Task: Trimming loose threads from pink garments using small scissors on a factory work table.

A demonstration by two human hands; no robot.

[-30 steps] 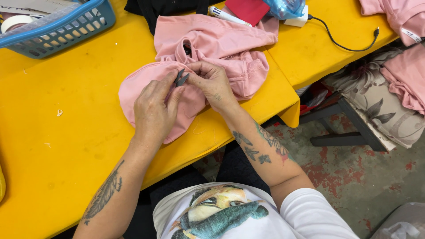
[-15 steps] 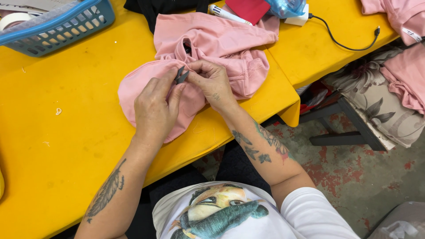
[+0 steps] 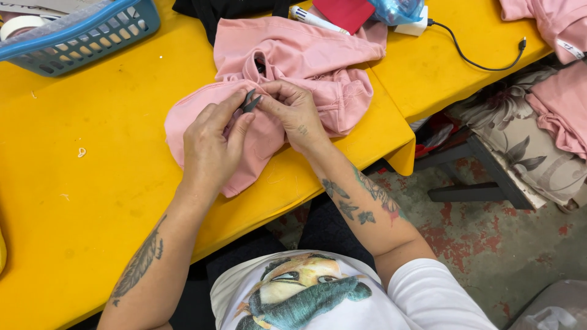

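Garment (image 3: 287, 61) — pink, soft, limp, light — bunched mid-bench (image 3: 79, 201), just right of blue basket (image 3: 79, 36). Left hand (image 3: 211, 143) fingers clamped on small dark snips (image 3: 249, 102); right hand (image 3: 293, 113) fingers pinched together on fabric fold beside them. Likely best gripped at seam edge.

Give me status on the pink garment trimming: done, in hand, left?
Done: nothing visibly finished on this piece; more pink garments lie to the side, state unclear. In hand: left hand holds small grey snips at the pink garment, right hand pinching the fabric beside them. Left: cannot tell how much of the garment remains unchecked.
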